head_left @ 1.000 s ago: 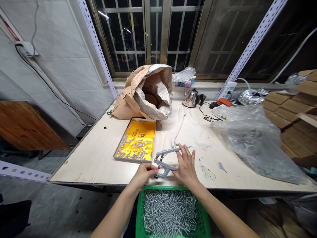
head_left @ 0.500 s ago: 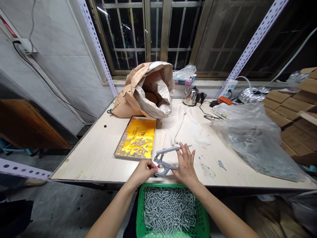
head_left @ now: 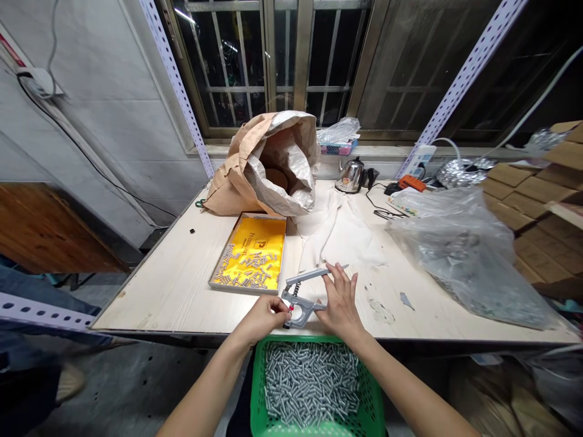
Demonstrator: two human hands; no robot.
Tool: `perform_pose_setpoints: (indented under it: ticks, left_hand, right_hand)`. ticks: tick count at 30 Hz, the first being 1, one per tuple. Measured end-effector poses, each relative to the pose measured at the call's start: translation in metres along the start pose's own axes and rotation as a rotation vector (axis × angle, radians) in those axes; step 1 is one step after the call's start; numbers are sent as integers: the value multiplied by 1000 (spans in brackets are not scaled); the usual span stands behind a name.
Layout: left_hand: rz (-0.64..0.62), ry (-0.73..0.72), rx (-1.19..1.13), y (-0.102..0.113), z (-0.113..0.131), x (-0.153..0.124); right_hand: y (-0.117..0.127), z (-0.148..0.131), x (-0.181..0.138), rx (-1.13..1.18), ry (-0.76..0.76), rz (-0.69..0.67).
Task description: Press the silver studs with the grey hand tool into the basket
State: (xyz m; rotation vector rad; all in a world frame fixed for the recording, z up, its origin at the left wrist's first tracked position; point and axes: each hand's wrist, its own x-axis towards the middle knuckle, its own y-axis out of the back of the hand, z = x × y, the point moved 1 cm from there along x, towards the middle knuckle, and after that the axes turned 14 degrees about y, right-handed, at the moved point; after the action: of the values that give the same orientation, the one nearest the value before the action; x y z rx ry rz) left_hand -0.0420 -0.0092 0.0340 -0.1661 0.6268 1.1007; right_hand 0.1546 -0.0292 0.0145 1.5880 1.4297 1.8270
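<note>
My right hand [head_left: 341, 303] is wrapped round the handles of grey hand-press pliers [head_left: 307, 306], which have a spring and a red part at the jaw. The two handles are spread apart. Close to the jaw, my left hand [head_left: 264, 318] is pinched shut at the fingertips; whatever lies between them is too small to make out. Below both hands sits a green basket [head_left: 255, 388] full of small silvery threaded metal pieces [head_left: 312, 382]. Left of the pliers, a shallow tray [head_left: 246, 289] with a yellow lining [head_left: 264, 233] holds several similar small metal pieces [head_left: 259, 260].
A large open paper sack [head_left: 228, 188] stands behind the tray. White cloth [head_left: 350, 237], a metal kettle [head_left: 350, 177] and a clear plastic bag [head_left: 464, 261] lie farther back and right. Cardboard boxes [head_left: 528, 243] are stacked at right. A person's leg [head_left: 40, 346] shows at lower left.
My hands and the pliers have barely moved. At lower left, the other person's leg and shoe have come further into view. The whole view has shifted slightly.
</note>
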Motion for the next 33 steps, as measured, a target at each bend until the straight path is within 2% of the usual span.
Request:
perform_pose_setpoints:
  ticks: [4, 7, 10, 14, 17, 22, 25, 28, 33]
  left_hand:
    - [-11, -2, 23, 5, 2, -4]
    - [-28, -38, 13, 13, 4, -9]
    - [54, -39, -38, 17, 6, -13]
    - [144, 25, -75, 13, 6, -12]
    - [172, 38, -112, 6, 5, -9]
    - [144, 37, -199, -3, 2, -3]
    - [69, 37, -241, -5, 3, -4]
    - [61, 43, -262, -7, 3, -6]
    - [61, 48, -291, -12, -1, -9]
  right_hand:
    - [2, 4, 4, 6, 64, 21]
    - [0, 9, 4, 36, 86, -20]
    - [-5, 15, 6, -17, 62, -131]
    - [-10, 21, 14, -123, 76, -296]
    - [-10, 24, 24, -169, 108, -425]
    - [-11, 24, 36, -152, 163, -491]
    - [-8, 21, 41, -157, 169, -471]
    - [1, 19, 42, -156, 177, -401]
    - [15, 15, 30, -76, 235, -130]
